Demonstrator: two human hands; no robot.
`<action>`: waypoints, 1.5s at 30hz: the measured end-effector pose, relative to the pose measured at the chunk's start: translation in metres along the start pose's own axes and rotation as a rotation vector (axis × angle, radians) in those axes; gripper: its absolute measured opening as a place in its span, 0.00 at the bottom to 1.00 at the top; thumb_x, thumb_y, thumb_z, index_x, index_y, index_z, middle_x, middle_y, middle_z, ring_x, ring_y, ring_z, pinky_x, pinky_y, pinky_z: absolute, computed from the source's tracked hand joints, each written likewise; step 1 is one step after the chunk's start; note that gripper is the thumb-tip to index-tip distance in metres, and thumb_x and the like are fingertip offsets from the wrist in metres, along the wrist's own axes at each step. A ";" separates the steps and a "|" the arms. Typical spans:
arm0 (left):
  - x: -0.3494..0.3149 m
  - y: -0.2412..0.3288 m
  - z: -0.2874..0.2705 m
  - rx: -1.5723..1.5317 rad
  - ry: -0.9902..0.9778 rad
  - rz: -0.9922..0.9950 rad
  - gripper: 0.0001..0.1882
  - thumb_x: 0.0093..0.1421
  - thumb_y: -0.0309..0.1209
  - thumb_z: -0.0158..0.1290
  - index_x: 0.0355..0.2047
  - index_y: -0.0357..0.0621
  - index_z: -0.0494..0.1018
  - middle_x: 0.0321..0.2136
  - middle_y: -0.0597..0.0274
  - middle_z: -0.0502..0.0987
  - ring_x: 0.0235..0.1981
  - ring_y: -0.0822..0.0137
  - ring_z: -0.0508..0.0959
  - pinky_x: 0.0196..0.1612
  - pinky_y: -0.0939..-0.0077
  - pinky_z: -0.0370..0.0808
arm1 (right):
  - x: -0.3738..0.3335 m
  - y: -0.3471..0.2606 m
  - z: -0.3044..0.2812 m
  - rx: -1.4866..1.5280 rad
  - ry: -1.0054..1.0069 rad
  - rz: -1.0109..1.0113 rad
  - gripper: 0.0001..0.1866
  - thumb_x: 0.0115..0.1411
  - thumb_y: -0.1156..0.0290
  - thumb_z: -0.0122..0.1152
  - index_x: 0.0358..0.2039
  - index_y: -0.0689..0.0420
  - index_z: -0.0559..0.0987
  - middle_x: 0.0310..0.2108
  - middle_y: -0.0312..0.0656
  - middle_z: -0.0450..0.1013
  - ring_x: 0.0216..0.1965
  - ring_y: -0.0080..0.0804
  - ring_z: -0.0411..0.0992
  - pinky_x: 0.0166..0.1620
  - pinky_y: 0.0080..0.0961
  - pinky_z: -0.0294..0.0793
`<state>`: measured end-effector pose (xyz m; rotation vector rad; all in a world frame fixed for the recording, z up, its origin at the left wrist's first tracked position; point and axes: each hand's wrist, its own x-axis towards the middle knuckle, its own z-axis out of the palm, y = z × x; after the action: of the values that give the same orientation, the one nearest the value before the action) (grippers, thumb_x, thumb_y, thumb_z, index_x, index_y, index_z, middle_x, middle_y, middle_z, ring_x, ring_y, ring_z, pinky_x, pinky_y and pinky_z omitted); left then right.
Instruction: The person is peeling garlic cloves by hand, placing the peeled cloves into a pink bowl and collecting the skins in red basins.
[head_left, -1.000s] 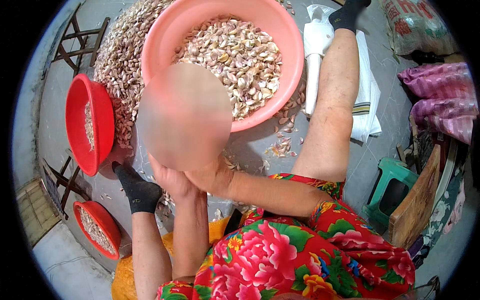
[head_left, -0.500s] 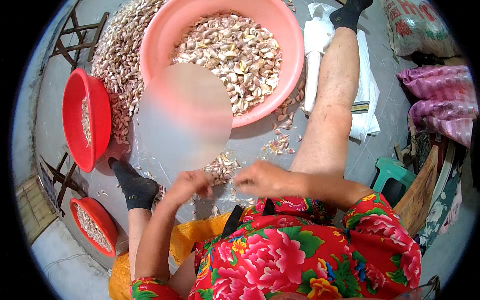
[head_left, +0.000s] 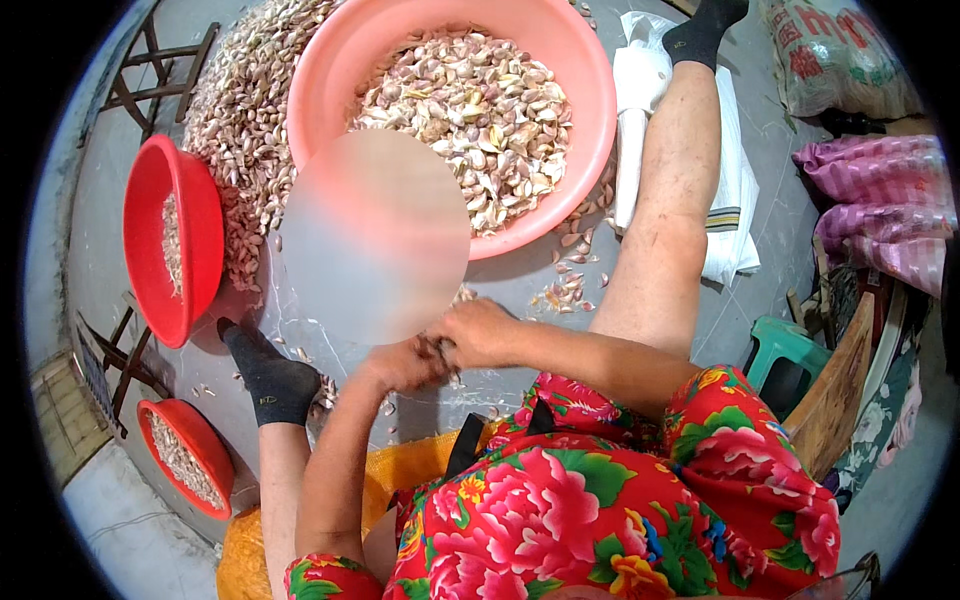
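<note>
My left hand [head_left: 408, 364] and my right hand [head_left: 478, 332] meet low over the grey floor, between my outstretched legs. Fingers of both are curled in, touching or nearly so; whatever they pinch is too small or hidden to make out. Just beyond them, a blurred round patch hides part of the scene. Past it stands a large pink basin [head_left: 598, 110], holding many garlic cloves [head_left: 505, 130]. To its left, a big heap of garlic cloves [head_left: 240, 130] lies on the floor. A few loose cloves [head_left: 568, 291] are scattered right of my hands.
A red basin [head_left: 202, 235] and a smaller orange-red basin [head_left: 222, 462] stand at left, each with pale bits inside. Dark folding stools [head_left: 160, 75] are beyond. A white sack [head_left: 735, 255] lies beside my right leg; a green plastic stool [head_left: 780, 340] and pink striped sacks [head_left: 880, 175] are further right.
My hands, apart half a second ago, have come together. The right moved left and slightly away from me; the left moved right. The pile of cloves between them is now mostly hidden.
</note>
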<state>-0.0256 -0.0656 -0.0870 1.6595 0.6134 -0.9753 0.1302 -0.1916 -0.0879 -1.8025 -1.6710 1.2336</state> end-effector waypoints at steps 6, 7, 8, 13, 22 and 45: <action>-0.024 0.000 -0.037 -0.200 0.666 0.107 0.09 0.60 0.30 0.57 0.31 0.35 0.80 0.23 0.64 0.79 0.27 0.69 0.79 0.35 0.72 0.76 | -0.004 -0.005 -0.034 0.034 0.501 -0.040 0.12 0.53 0.66 0.67 0.38 0.54 0.83 0.33 0.48 0.79 0.37 0.52 0.79 0.43 0.48 0.79; -0.024 -0.010 -0.034 -0.209 0.844 0.134 0.09 0.61 0.30 0.57 0.31 0.35 0.79 0.24 0.62 0.79 0.29 0.68 0.79 0.36 0.72 0.76 | -0.013 -0.004 -0.031 0.046 0.647 -0.024 0.11 0.53 0.67 0.67 0.38 0.54 0.83 0.33 0.47 0.79 0.37 0.51 0.79 0.43 0.48 0.79; -0.025 -0.016 -0.030 -0.128 1.068 0.192 0.09 0.62 0.30 0.56 0.33 0.34 0.79 0.27 0.60 0.79 0.32 0.65 0.79 0.39 0.70 0.76 | -0.022 -0.003 -0.029 0.059 0.793 -0.010 0.11 0.53 0.68 0.67 0.37 0.54 0.83 0.33 0.46 0.79 0.37 0.50 0.79 0.42 0.47 0.79; -0.024 -0.077 0.001 0.258 1.606 0.143 0.19 0.68 0.32 0.51 0.55 0.34 0.72 0.58 0.44 0.70 0.60 0.45 0.69 0.64 0.56 0.64 | -0.060 0.011 -0.044 -0.180 0.910 0.326 0.27 0.54 0.70 0.66 0.55 0.59 0.73 0.56 0.54 0.69 0.62 0.57 0.64 0.63 0.52 0.62; 0.008 -0.110 -0.002 0.275 1.659 -0.141 0.33 0.70 0.41 0.47 0.69 0.34 0.56 0.70 0.42 0.57 0.73 0.41 0.51 0.74 0.49 0.45 | -0.019 0.096 -0.064 -0.266 1.310 0.547 0.40 0.58 0.64 0.67 0.69 0.58 0.62 0.67 0.56 0.58 0.71 0.61 0.50 0.71 0.55 0.48; 0.068 0.049 0.006 -0.274 1.375 0.720 0.19 0.73 0.34 0.43 0.56 0.34 0.74 0.55 0.46 0.73 0.58 0.48 0.73 0.63 0.60 0.68 | 0.024 0.033 -0.005 -0.122 0.930 0.205 0.21 0.67 0.62 0.57 0.56 0.59 0.76 0.53 0.55 0.75 0.53 0.58 0.73 0.59 0.49 0.69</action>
<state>0.0476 -0.0913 -0.1191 1.8955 0.8352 0.8620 0.1514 -0.1745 -0.1193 -2.1602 -1.0428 0.2236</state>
